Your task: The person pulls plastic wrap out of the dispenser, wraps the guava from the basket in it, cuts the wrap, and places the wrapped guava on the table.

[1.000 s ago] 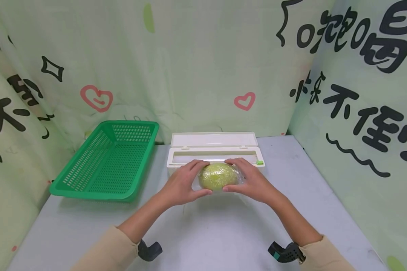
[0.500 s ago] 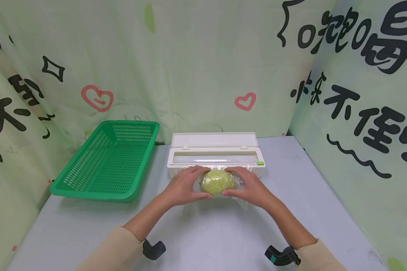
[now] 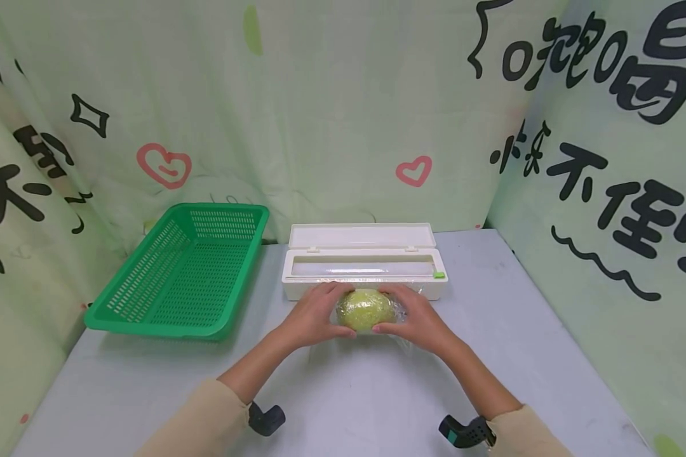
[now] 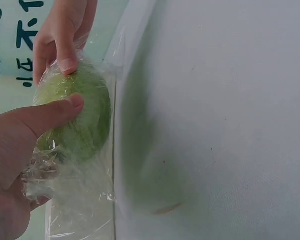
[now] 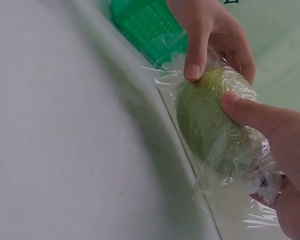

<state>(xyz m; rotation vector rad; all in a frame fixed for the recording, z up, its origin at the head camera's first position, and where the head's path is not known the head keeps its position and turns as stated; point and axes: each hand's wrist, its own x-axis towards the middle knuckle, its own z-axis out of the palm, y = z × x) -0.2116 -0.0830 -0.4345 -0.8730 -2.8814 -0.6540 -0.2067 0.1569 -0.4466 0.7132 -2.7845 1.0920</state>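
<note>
A smooth oval green fruit or vegetable, wrapped in clear cling film, is held between both hands in front of the white film dispenser. My left hand grips its left end, thumb on the near side and fingers over the far side. On the right end, my right hand grips it the same way. Both thumbs press on the film in the wrist views, and loose crinkled film bunches around the ends. The dispenser stands with its lid raised, and film lies across its front edge.
A green perforated plastic basket stands on the left of the white table. The dispenser carries a small green slider at its right end. Printed curtains hang behind the table and at both sides.
Both hands have brought the wrapped green piece a little toward the person, away from the dispenser, turning it slightly. More of the dispenser's front shows. Basket and dispenser have stayed put.
</note>
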